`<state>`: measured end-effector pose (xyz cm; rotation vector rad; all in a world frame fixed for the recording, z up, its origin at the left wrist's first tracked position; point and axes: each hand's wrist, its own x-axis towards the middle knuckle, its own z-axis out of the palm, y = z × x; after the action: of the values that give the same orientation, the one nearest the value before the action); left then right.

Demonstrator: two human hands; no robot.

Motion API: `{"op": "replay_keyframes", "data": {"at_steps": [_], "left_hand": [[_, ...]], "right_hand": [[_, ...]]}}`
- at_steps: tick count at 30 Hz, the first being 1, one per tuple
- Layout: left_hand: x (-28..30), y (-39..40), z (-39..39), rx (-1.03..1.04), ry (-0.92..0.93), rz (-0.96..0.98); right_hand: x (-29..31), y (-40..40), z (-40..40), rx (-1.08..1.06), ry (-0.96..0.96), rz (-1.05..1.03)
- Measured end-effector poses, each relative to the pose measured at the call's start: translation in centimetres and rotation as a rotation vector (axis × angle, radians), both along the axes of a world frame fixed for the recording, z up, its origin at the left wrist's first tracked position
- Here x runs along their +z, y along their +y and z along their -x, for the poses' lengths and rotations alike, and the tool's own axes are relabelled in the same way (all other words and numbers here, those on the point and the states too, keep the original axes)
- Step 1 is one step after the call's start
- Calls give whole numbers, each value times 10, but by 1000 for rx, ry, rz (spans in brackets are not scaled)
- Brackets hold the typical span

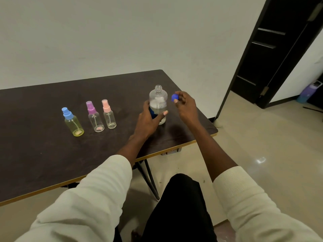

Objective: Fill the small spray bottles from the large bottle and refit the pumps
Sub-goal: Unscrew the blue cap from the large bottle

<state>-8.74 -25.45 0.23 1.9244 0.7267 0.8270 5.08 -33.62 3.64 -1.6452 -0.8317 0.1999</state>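
Note:
The large clear bottle [158, 100] stands upright on the dark table [52, 154], its neck open and clear liquid in it. My left hand [148, 119] grips it around the lower body. My right hand [185, 106] is raised just right of the bottle and pinches its blue cap [174, 97]. Three small spray bottles stand in a row to the left, pumps fitted: a yellow one with a blue pump [73, 123], a clear one with a purple pump [95, 117], and a clear one with a pink pump [109, 115]. All three look empty.
The table's right edge [206, 137] lies close to the large bottle. Beyond it is glossy tiled floor [262, 154] and a dark open door [272, 49]. A white wall stands behind the table.

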Motion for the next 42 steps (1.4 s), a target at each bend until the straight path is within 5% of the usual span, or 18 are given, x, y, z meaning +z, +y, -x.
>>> {"op": "replay_keyframes", "data": {"at_steps": [8,19,35,42], "left_hand": [[-5,-16,-34,-89,83,8],[-8,-15,-27,-59,91,5],[-4,-32,1,199,-96,-28],[-3,-36,21,350,-247,-118]], "right_hand": [[-40,-16,-26,-165,-25,274],[-38,-21,-23,-189,-125,351],[-35,-22,-16,-229,-97,266],[-35,-31,-9,-365,-277,42]]}}
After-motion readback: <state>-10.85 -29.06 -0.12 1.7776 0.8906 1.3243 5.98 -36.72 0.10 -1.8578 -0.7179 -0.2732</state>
